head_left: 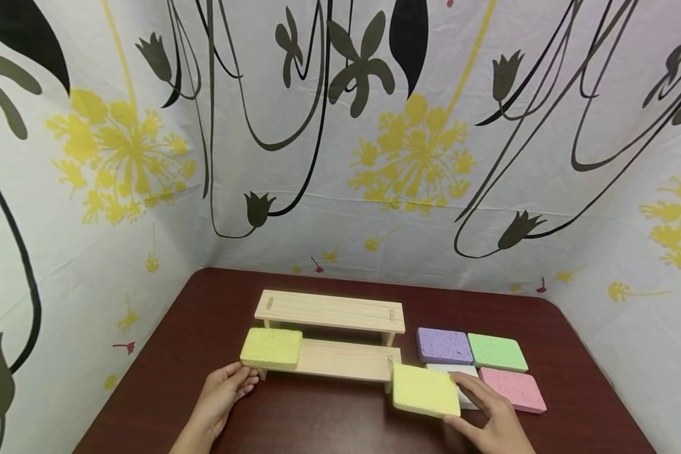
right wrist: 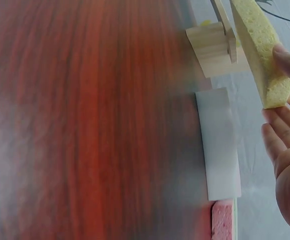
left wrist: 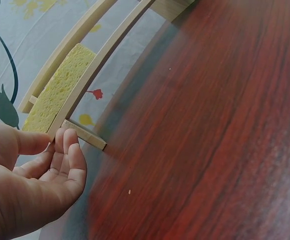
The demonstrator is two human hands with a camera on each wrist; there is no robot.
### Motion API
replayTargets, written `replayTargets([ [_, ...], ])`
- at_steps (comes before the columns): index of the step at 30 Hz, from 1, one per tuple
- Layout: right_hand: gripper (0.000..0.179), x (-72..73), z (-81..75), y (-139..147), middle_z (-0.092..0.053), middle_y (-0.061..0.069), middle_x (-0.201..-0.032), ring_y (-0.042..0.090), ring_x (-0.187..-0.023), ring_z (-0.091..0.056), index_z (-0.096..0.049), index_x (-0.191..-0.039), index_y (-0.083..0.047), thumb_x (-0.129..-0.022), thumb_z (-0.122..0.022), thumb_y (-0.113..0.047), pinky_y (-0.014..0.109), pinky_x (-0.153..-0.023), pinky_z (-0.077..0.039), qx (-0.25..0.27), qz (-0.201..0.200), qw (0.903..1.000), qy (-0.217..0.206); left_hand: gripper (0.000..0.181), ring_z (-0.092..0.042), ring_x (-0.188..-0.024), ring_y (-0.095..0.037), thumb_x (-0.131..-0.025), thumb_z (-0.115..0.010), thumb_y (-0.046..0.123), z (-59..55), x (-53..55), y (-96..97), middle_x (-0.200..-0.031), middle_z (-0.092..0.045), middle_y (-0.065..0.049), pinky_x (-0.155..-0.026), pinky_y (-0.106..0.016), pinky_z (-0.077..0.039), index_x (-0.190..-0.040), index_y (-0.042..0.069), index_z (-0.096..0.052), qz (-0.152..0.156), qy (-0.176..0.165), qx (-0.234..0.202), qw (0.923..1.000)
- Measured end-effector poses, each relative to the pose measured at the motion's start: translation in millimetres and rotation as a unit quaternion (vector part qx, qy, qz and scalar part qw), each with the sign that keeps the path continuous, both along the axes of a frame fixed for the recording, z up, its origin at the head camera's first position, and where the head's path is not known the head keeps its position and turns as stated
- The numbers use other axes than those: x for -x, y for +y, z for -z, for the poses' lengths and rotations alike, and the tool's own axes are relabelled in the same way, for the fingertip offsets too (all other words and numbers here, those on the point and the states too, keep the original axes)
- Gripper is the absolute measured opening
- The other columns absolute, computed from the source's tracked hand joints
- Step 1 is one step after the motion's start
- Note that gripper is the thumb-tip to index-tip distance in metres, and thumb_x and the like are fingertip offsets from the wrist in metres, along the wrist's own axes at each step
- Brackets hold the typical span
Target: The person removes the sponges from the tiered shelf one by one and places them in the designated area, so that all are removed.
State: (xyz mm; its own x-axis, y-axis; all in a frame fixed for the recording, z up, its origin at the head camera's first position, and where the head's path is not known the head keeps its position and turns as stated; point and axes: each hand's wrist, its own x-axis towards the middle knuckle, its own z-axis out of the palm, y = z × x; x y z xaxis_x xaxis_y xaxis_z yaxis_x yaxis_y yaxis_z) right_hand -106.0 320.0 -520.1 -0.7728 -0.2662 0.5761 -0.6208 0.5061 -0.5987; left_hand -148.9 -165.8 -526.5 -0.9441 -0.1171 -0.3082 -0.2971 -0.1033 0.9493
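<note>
A two-step wooden shelf (head_left: 346, 360) stands on the table, a yellow sponge (head_left: 272, 348) lying flat at the left end of its lower step. At that end my left hand (head_left: 222, 391) pinches the step's front corner between thumb and curled fingers, right beside the sponge, as the left wrist view shows. My right hand (head_left: 490, 413) grips a second yellow sponge (head_left: 425, 390) by its right edge, thumb on one side and fingers on the other. In the right wrist view this held sponge (right wrist: 259, 45) is raised off the table, near the shelf's right end.
Right of the shelf, a purple sponge (head_left: 444, 346), a green sponge (head_left: 497, 352) and a pink sponge (head_left: 512, 389) lie on the dark red table (head_left: 329, 422). A white sponge (right wrist: 217, 145) lies among them, partly hidden in the head view. Patterned cloth (head_left: 329, 239) surrounds the table's back and sides.
</note>
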Motion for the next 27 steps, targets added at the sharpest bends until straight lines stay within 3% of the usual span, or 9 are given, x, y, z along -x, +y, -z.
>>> replayTargets([
  [4,0.074,-5.6,0.4,5.3,-0.064,0.015,-0.126,-0.003,-0.122,-0.056,-0.060,-0.133,0.003,-0.067,-0.093,0.000,0.013,-0.093,-0.049,-0.002,0.008,0.9994,-0.035,0.036,-0.066,-0.089,-0.014,-0.106,-0.049,0.004,-0.6,-0.4,-0.5,-0.102,-0.069,-0.012,-0.076,-0.026,-0.058,-0.133,-0.020,-0.048,0.001,-0.002,0.000,1.0000],
  [7,0.072,-10.9,-0.6,9.3,-0.065,0.007,-0.127,-0.005,-0.120,-0.056,-0.062,-0.132,-0.002,-0.068,-0.094,-0.005,0.013,-0.089,-0.051,-0.010,0.035,0.9975,-0.060,0.037,-0.067,-0.090,-0.015,-0.106,-0.049,0.004,-0.1,-0.1,-1.0,-0.103,-0.068,-0.013,-0.077,-0.026,-0.058,-0.134,-0.020,-0.047,0.003,-0.004,-0.002,1.0000],
  [13,0.071,-20.0,-2.0,17.9,-0.064,0.000,-0.125,-0.006,-0.116,-0.057,-0.064,-0.130,-0.004,-0.066,-0.095,-0.004,0.014,-0.087,-0.052,-0.010,0.069,0.9944,-0.080,0.038,-0.066,-0.091,-0.015,-0.107,-0.048,0.005,1.3,1.5,-2.3,-0.104,-0.068,-0.013,-0.077,-0.027,-0.058,-0.136,-0.020,-0.045,0.009,-0.007,-0.003,0.9999],
  [18,0.072,-27.0,-1.8,24.6,-0.064,-0.008,-0.122,-0.008,-0.111,-0.057,-0.065,-0.129,-0.008,-0.064,-0.097,-0.012,0.011,-0.085,-0.052,-0.025,0.095,0.9894,-0.107,0.036,-0.067,-0.091,-0.016,-0.107,-0.048,0.004,1.1,1.6,-2.5,-0.104,-0.068,-0.014,-0.077,-0.027,-0.058,-0.134,-0.019,-0.047,0.010,-0.009,-0.002,0.9999],
  [27,0.076,-33.2,3.7,36.3,-0.063,-0.013,-0.124,-0.008,-0.112,-0.058,-0.063,-0.129,0.002,-0.061,-0.097,-0.004,0.009,-0.088,-0.049,-0.015,0.081,0.9916,-0.099,0.037,-0.067,-0.090,-0.015,-0.107,-0.048,0.005,-0.5,2.4,-1.8,-0.104,-0.068,-0.014,-0.077,-0.027,-0.058,-0.135,-0.019,-0.046,0.010,-0.011,-0.002,0.9999],
])
